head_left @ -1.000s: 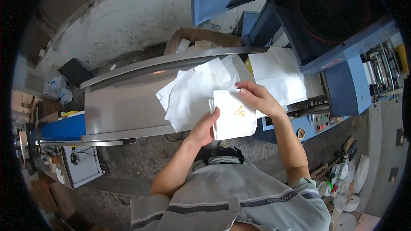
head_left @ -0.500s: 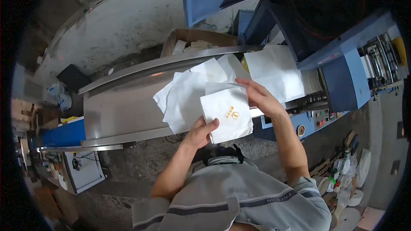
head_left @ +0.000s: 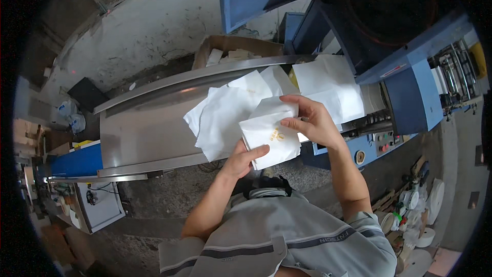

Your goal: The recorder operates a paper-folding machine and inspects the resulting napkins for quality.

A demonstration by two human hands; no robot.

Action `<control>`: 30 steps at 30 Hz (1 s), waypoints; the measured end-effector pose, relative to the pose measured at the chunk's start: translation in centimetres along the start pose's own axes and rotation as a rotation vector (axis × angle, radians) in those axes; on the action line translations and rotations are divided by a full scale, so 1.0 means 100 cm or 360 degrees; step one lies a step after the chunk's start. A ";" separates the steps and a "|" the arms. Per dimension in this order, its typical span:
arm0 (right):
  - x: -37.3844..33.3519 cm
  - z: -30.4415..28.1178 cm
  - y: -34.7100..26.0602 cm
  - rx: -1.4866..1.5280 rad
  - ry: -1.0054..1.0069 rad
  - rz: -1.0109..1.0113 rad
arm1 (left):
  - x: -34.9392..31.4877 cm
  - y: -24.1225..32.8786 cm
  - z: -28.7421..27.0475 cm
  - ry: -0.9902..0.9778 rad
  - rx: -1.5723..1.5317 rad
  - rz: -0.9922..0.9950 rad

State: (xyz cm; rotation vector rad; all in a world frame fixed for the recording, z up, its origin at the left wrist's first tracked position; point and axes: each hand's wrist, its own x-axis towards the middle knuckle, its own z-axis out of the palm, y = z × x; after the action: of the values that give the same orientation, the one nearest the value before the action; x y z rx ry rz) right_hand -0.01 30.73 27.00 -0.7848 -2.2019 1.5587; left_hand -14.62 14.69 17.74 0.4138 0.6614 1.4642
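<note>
1. White paper bag [head_left: 270,132] with a small gold mark now faces up; a second ago it was held nearer the machine.
2. Left hand [head_left: 241,159] pinches its lower corner, fingers closed on it.
3. Right hand [head_left: 310,123] grips its right edge, above the steel table [head_left: 143,133].
4. More white sheets [head_left: 225,113] lie just behind, so sorting seems under way.

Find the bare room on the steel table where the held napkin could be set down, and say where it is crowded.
The steel table is bare on its left, from its left edge to the loose white napkins. The right end is crowded: those napkins, a white stack and the blue machine. Both hands, left and right, hold the folded napkin.
</note>
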 end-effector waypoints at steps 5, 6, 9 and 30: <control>-0.002 -0.003 -0.002 -0.0091 -0.0058 0.0000 | 0.002 -0.002 -0.004 0.0068 0.0027 0.0049; -0.002 -0.004 0.000 -0.0115 -0.0099 -0.0018 | 0.003 -0.003 -0.004 0.0089 0.0063 0.0081; -0.004 -0.001 -0.011 -0.0047 -0.0019 0.0033 | 0.003 -0.006 -0.007 0.0137 0.0152 0.0125; -0.013 -0.026 -0.013 -0.0004 0.0795 -0.0349 | 0.004 -0.002 -0.015 0.0144 0.0008 0.0177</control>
State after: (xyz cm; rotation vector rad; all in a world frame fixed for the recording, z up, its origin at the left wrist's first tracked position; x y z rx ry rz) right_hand 2.15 31.57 29.19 -0.7979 -1.8497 1.1087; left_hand -15.38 14.86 16.42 0.3953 0.7238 1.5941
